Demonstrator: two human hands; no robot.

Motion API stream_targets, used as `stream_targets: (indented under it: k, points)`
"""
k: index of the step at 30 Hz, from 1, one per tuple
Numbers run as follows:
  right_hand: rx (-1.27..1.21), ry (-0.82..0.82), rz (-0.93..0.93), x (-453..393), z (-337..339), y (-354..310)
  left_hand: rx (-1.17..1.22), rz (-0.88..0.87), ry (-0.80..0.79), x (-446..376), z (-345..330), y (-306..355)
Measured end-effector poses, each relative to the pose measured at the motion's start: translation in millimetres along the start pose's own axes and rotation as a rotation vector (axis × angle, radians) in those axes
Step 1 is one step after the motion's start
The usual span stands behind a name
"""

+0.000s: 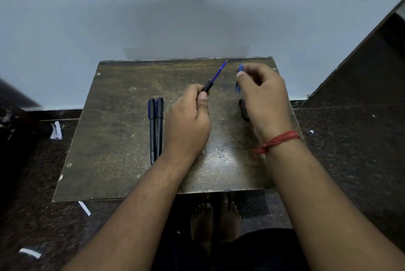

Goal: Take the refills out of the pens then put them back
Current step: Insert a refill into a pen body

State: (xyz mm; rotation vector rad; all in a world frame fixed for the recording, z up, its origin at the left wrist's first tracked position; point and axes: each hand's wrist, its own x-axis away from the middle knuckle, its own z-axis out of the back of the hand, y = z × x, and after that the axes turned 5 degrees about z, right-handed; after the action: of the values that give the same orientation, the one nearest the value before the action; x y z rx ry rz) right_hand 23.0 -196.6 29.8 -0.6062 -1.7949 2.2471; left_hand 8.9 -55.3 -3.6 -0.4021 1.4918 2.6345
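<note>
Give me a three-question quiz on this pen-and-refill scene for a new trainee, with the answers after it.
1. True or false: the two capped pens lie side by side on the table, to the left of the left hand.
2. Which wrist wears the red thread? A) left B) right C) neither
3. Fill in: the left hand holds a black pen barrel with a ____ refill sticking out of its far end.

Key
1. True.
2. B: it is tied round the wrist of the right hand, which pinches a small blue part.
3. Blue.
</note>
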Motion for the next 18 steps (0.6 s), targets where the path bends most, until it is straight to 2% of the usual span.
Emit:
stream_targets:
  k: [3,6,12,18]
  points:
    - [-0.309,0.097,-0.089,-3.0,4.8,-3.1,-0.010,-0.015,-0.014,0.9,-0.2,0.9]
    - [-0.471,0.161,-0.120,-6.6,8.1,-0.3,-0.034,-0.039,-0.048,1.5,-0.4,0.8]
    - [-0.494,0.204,-0.087,-8.2,10.8,-1.0,-0.072,-0.083,-0.079,2.3,-1.9,0.3]
    - [-0.432,0.176,-0.065,-7.9,10.5,-1.4,-0.110,-0.093,-0.081,3.0,-2.2,0.6]
